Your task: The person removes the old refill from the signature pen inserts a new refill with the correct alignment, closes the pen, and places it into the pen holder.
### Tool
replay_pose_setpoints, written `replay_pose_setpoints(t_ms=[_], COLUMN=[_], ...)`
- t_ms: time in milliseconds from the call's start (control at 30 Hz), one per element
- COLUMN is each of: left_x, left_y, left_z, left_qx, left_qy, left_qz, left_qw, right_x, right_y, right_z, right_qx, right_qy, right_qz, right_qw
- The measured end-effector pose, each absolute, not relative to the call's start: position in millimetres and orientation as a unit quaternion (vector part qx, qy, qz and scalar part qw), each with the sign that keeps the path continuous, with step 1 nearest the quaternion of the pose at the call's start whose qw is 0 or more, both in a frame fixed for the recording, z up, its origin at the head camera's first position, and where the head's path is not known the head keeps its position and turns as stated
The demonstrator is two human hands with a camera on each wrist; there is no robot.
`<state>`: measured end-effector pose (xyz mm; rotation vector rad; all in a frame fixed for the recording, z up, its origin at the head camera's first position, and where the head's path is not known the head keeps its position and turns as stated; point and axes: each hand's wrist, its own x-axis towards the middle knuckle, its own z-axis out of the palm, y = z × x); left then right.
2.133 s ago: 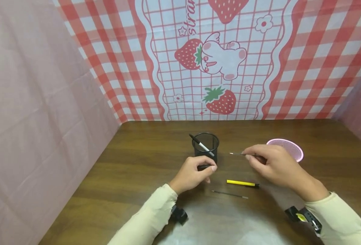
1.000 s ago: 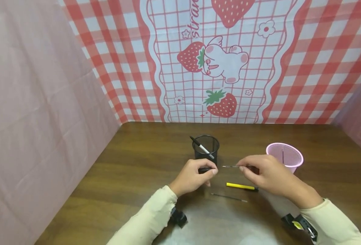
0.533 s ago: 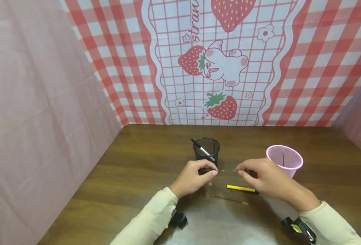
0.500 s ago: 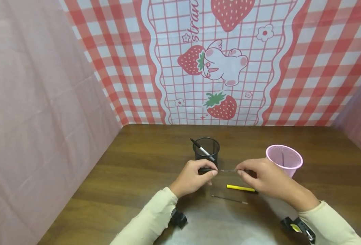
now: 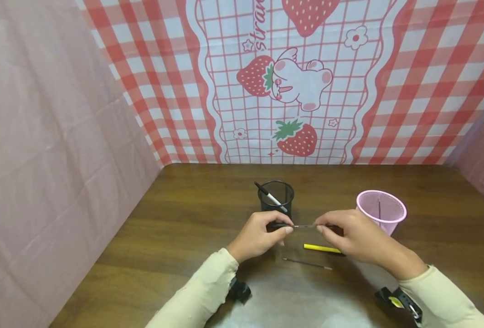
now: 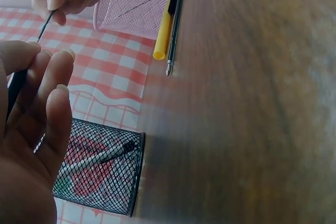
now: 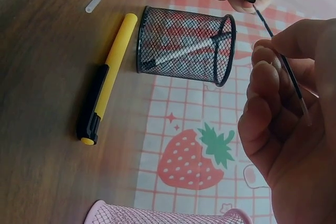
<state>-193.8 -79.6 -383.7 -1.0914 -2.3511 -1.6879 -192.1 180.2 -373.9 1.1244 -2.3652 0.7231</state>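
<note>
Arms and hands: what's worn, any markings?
Left hand and right hand: no gloves. Left sleeve and right sleeve: long, plain, pale cream. Left wrist unit and right wrist unit: black, the latter with a yellow patch.

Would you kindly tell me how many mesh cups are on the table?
2: the black cup behind the left hand, and the pink cup behind the right hand.

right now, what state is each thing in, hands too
left hand: pinching the black barrel
right hand: pinching the held refill
black barrel: held, clear of the table
held refill: tip at barrel's end, insertion unclear
loose refill: lying on table
yellow pen: lying on table
black mesh cup: upright
marker: leaning in black mesh cup
pink mesh cup: upright
</note>
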Motion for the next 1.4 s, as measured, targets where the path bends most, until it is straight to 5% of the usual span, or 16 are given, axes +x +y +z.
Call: replay_pose_setpoints(t_ms=[1067,1400], left_x=[-193,-208], left_y=[-78,-76], left_z=[-383,-409], left_qx=[-0.356,-0.360], left_qy=[-0.754,-0.752], left_qz=[-0.552,-0.552], left_qw=[-0.006,-0.012], right_x=[-191,-190], right_y=[170,168], right_z=[-380,-384], right_qx=[0.419,0.426], right_qy=[-0.843,-0.839], right_qz=[0.290,0.295], right_qw=[0.174,0.164])
